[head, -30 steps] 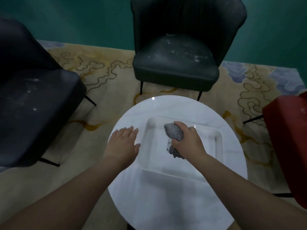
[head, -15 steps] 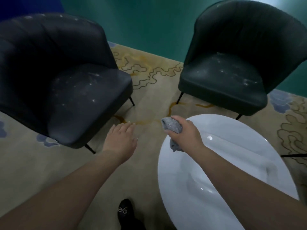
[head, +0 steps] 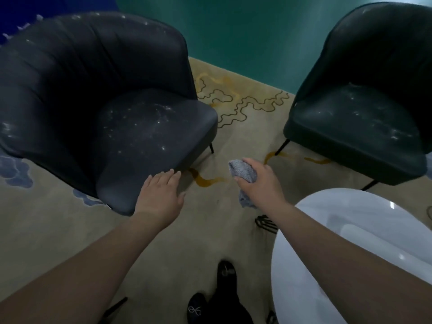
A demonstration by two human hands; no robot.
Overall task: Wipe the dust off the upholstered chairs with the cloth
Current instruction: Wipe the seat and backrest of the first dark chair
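A dark grey upholstered chair [head: 140, 127] fills the left, its seat and back speckled with white dust. A dark green upholstered chair [head: 364, 127] stands at the right, also dusty on the seat. My right hand [head: 259, 183] grips a bunched grey cloth [head: 243, 170] in the air over the carpet between the two chairs; a tail of cloth hangs below the hand. My left hand [head: 161, 195] is flat with fingers straight, just over the front edge of the grey chair's seat.
A round white table [head: 350, 230] sits at the lower right under my right forearm. A patterned beige carpet [head: 233, 108] covers the floor. My dark shoes [head: 210, 295] show at the bottom. A teal wall [head: 257, 31] runs behind the chairs.
My view has swung left from the table to the grey chair. My right hand lifted the cloth off the table's tray and carried it over the carpet. The left hand left the table and reached the chair's seat.
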